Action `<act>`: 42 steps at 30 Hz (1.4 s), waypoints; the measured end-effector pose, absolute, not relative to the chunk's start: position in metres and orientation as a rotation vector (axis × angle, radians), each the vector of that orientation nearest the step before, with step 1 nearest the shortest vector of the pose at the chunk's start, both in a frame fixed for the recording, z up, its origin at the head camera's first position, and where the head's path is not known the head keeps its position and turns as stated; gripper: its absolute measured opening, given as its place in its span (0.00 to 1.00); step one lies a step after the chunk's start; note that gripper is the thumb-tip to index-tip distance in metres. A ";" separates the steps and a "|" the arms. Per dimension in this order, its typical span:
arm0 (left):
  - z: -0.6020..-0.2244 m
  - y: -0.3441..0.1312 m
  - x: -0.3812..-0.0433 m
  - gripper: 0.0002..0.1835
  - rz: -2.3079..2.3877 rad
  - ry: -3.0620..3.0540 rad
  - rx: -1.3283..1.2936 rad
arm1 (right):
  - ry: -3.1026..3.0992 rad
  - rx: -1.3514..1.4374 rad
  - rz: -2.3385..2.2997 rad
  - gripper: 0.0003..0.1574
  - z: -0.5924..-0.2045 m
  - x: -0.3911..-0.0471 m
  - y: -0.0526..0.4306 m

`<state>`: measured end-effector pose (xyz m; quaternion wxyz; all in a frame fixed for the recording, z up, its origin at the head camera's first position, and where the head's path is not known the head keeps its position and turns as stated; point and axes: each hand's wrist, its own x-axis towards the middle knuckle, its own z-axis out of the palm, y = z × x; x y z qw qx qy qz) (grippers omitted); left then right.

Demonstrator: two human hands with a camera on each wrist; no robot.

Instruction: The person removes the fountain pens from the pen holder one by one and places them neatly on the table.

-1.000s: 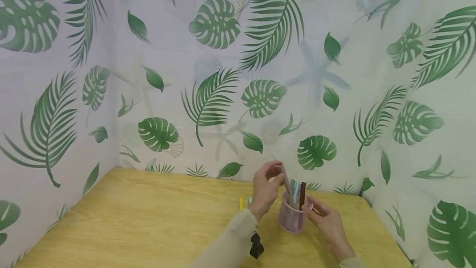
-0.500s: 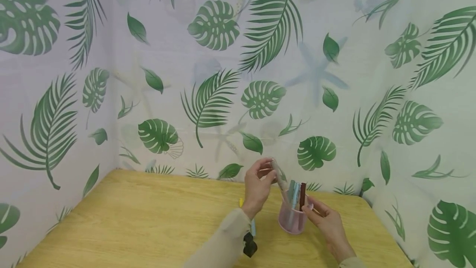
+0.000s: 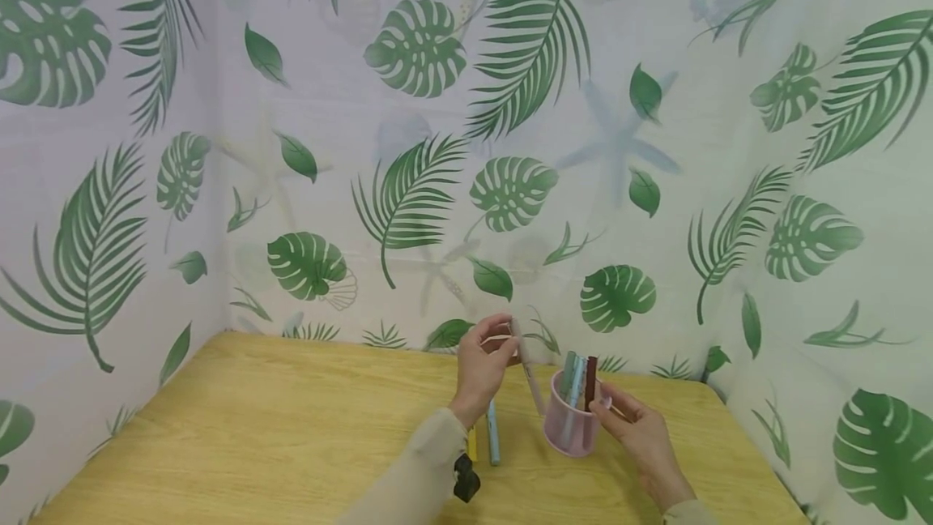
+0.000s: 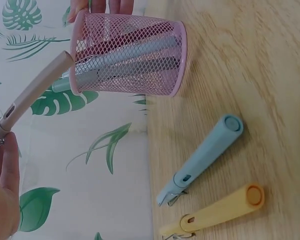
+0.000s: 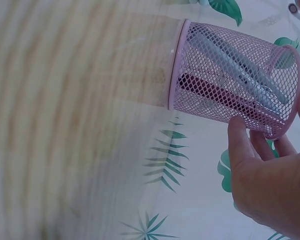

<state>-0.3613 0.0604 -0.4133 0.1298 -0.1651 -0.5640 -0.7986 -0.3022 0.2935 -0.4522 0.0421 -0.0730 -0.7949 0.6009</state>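
Note:
My left hand [image 3: 481, 367] pinches a pale pinkish-grey pen [image 3: 530, 371] near its clip end. The pen slants, its lower end just left of the pink mesh pen holder [image 3: 571, 437]. My right hand [image 3: 641, 432] grips the holder at its right side, fingers around the rim. Inside the holder stand a dark red pen [image 3: 591, 383], a light blue pen [image 3: 577, 381] and a grey-green pen [image 3: 566, 375]. In the left wrist view, a light blue-green pen [image 4: 207, 152] and a yellow pen [image 4: 225, 210] lie on the table side by side.
The wooden table [image 3: 291, 428] meets a leaf-printed backdrop [image 3: 408, 104] at the back and sides. A black object [image 3: 466, 478] sits at the left wrist, above the table.
My left hand has drawn the pinkish-grey pen up out of the holder and moved left with it. The right hand stays at the holder. The two lying pens show more now.

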 end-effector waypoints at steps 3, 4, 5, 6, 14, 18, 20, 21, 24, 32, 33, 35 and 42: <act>-0.416 0.060 -0.364 0.17 -2.325 -1.644 -0.486 | -2.429 -0.219 1.845 0.42 -0.451 -0.302 0.293; -0.416 0.060 -0.365 0.17 -2.325 -1.643 -0.491 | -2.429 -0.219 1.847 0.42 -0.451 -0.302 0.293; -0.416 0.059 -0.365 0.17 -2.325 -1.642 -0.498 | -2.426 -0.218 1.850 0.42 -0.450 -0.302 0.293; -0.417 0.059 -0.365 0.17 -2.321 -1.648 -0.501 | -2.426 -0.214 1.852 0.42 -0.450 -0.301 0.292; -0.421 0.049 -0.368 0.18 -2.332 -1.711 -0.486 | -2.423 -0.244 1.864 0.41 -0.452 -0.302 0.293; -0.424 0.043 -0.370 0.19 -2.304 -1.746 -0.511 | -2.425 -0.240 1.863 0.41 -0.453 -0.302 0.294; -0.426 0.040 -0.371 0.19 -2.298 -1.767 -0.503 | -2.426 -0.240 1.863 0.41 -0.453 -0.302 0.294; -0.427 0.039 -0.372 0.19 -2.297 -1.778 -0.497 | -2.427 -0.240 1.863 0.41 -0.453 -0.302 0.294; -0.429 0.034 -0.373 0.19 -2.290 -1.808 -0.473 | -2.425 -0.242 1.867 0.41 -0.454 -0.302 0.294; -0.435 0.020 -0.377 0.18 -2.272 -1.846 -0.469 | -2.428 -0.253 1.856 0.40 -0.454 -0.302 0.294; -0.436 0.018 -0.378 0.18 -2.272 -1.857 -0.462 | -2.429 -0.258 1.856 0.40 -0.454 -0.302 0.294; -0.438 0.015 -0.378 0.18 -2.267 -1.866 -0.467 | -2.428 -0.266 1.862 0.40 -0.454 -0.302 0.294; -0.443 0.003 -0.381 0.18 -2.205 -1.910 -0.487 | -2.434 -0.240 1.883 0.42 -0.452 -0.303 0.294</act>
